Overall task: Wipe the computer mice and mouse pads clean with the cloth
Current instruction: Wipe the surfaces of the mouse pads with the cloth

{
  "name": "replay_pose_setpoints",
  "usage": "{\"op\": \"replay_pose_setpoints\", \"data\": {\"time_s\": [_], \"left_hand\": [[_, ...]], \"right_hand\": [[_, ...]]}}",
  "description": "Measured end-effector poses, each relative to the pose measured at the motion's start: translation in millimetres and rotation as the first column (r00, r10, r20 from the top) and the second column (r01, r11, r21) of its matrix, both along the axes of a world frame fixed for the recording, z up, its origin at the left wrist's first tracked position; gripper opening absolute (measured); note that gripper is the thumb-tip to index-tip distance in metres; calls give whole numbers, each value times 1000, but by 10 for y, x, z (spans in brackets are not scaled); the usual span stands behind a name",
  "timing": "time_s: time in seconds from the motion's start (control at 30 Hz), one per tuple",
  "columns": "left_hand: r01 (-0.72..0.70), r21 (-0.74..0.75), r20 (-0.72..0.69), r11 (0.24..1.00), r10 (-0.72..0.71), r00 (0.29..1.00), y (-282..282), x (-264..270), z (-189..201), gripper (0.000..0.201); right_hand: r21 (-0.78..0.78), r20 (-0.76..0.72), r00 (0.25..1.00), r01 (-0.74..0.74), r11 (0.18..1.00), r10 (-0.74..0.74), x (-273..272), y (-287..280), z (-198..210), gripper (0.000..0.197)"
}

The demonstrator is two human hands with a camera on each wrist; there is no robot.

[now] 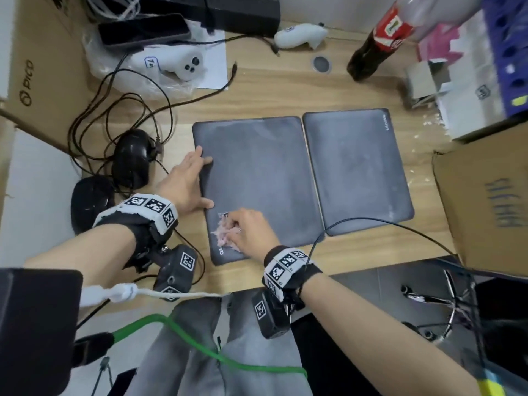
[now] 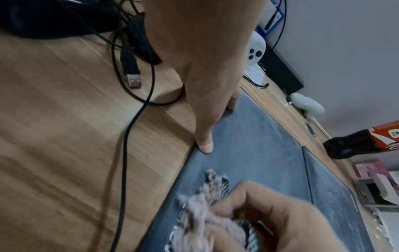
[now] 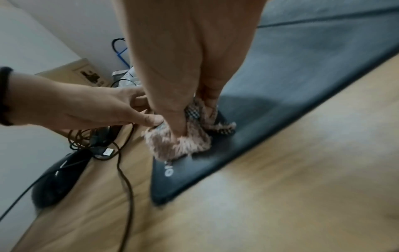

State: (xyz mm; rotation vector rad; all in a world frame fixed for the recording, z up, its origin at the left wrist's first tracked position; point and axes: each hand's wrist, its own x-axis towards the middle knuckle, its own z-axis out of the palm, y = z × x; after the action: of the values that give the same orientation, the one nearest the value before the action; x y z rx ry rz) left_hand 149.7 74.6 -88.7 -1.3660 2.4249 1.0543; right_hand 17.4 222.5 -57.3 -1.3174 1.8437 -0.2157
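1. While the right hand rubbed the near left corner of the left mouse pad, its fingers were curled round the bunched pink cloth and pressed it down on the pad.
2. To do this step well, I judge the strokes should go from this corner across the pad, with even pressure, and overlap.
3. The left hand lay flat, fingers straight and spread, holding nothing; its fingertips pinned the left edge of the pad so it would not slide.
4. The right mouse pad lay just beside the first one, perhaps touching it; the seam was not clear.
5. Two black mice waited left of the pads among cables, on the wooden desk.
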Motion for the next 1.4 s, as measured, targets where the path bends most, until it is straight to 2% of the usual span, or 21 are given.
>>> {"op": "replay_pose_setpoints", "data": {"time_s": [0.07,0.13,0.23,0.33,0.43,0.5,0.67,0.77,0.87,0.93,1.03,1.13,1.4], "left_hand": [[17,-32,30,999,-16,999,24,-5,-24,109],[31,-50,45,998,-29,999,41,-18,-37,109],[35,-47,53,998,-32,998,53,-22,-50,108],[37,-56,77,998,-32,997,84,-52,-38,104],[41,-66,94,997,-35,995,121,-83,12,99],[51,-78,116,996,-42,992,173,-117,62,95],[70,-46,149,996,-63,987,352,-371,188,80],[17,14,134,1000,-19,991,365,-663,258,69],[8,12,98,1000,-9,995,386,-1020,302,56],[-2,-13,96,1000,3,995,417,-1303,318,47],[-15,48,82,999,11,997,438,-1741,327,37],[-58,79,78,995,52,996,444,-2102,353,20],[-189,45,222,981,174,959,480,-2425,288,29]], "right_hand": [[-6,8,1000,7,1000,-7,-106,176,11,12],[-27,-22,988,153,988,-154,-394,381,60,11],[-21,-151,919,365,931,-364,-973,690,164,10],[50,-258,876,434,899,-408,-1265,822,204,13],[54,-254,862,465,884,-438,-1138,779,198,12],[37,-210,883,436,899,-420,-958,759,156,13],[61,-45,979,203,977,-201,-742,694,226,9],[-18,18,966,258,966,-257,-1062,660,303,15],[-114,3,921,386,915,-389,-1558,696,345,14],[-143,-25,906,415,899,-422,-1866,745,341,12],[-70,-20,950,309,948,-311,-2170,803,232,10],[-2,64,985,159,987,-159,-2227,837,78,11],[-89,106,994,24,996,-15,-2321,842,-93,10]]}}
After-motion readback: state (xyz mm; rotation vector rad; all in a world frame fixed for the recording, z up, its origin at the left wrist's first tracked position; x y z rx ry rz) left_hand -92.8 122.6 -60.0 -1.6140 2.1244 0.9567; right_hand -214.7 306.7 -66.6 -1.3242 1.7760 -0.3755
